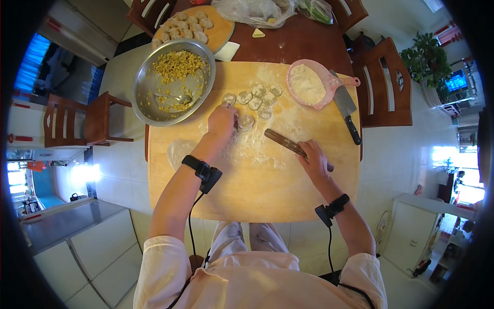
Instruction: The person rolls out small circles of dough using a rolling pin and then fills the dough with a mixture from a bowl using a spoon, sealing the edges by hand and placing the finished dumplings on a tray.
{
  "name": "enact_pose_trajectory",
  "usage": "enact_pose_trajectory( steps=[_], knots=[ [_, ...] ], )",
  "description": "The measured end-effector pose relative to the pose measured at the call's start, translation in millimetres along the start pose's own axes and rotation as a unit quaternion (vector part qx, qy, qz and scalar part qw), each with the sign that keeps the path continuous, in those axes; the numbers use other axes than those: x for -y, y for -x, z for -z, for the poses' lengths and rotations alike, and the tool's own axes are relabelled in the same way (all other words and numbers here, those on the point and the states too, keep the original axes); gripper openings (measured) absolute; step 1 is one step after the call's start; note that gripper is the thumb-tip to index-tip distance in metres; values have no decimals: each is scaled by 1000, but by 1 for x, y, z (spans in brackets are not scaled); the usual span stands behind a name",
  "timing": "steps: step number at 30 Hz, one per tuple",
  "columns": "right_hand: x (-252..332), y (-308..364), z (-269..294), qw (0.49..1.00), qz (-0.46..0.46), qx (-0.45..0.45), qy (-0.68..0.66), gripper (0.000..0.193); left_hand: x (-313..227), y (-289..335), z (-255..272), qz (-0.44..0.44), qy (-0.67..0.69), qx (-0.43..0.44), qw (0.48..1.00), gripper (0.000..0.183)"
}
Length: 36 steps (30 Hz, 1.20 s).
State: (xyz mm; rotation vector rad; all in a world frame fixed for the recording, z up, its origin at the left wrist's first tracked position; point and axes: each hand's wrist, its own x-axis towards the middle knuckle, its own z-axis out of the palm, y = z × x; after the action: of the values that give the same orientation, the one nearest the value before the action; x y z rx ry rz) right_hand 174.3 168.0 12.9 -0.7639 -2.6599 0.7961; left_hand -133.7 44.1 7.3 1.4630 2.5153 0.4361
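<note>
My right hand [313, 157] is wrapped round a dark wooden rolling pin [284, 141], which slants over the right side of the floured wooden board [247, 190]. Left of it, my left hand [221, 122] rests at the board with its fingers bent together; whatever they hold is hidden beneath them. Close to those fingertips lie a dough disc [246, 122] and a small dough piece [229, 98]. Several more floured dough pieces [256, 103] sit just beyond. A thin rolled-out wrapper [180, 153] lies flat to the left of my left forearm.
At the board's left stands a steel bowl [140, 105] of yellowish filling with a spoon [177, 98]. A pink flour scoop [329, 85] and a cleaver [345, 103] lie at right. Folded dumplings [180, 26] cover a round board behind; plastic bags [257, 13] are at the back.
</note>
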Motion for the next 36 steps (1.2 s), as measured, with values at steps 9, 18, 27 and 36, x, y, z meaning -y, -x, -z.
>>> enact_pose_trajectory(
  steps=[9, 18, 27, 36],
  knots=[
    [-3, 37, -1, 995, 62, 40, 60, 38, -27, 32, 14, 131, 270, -58, 952, 30],
    [33, 56, -18, 998, 34, 2, 59, 47, -117, 78, -63, -53, 283, 105, 952, 21],
    [22, -29, -55, 978, -44, -53, 196, 56, -111, 45, -61, -41, 168, 155, 973, 16],
    [51, 4, -50, 972, -102, 16, 211, 53, -85, 64, -63, -56, 212, 159, 963, 28]
  ],
)
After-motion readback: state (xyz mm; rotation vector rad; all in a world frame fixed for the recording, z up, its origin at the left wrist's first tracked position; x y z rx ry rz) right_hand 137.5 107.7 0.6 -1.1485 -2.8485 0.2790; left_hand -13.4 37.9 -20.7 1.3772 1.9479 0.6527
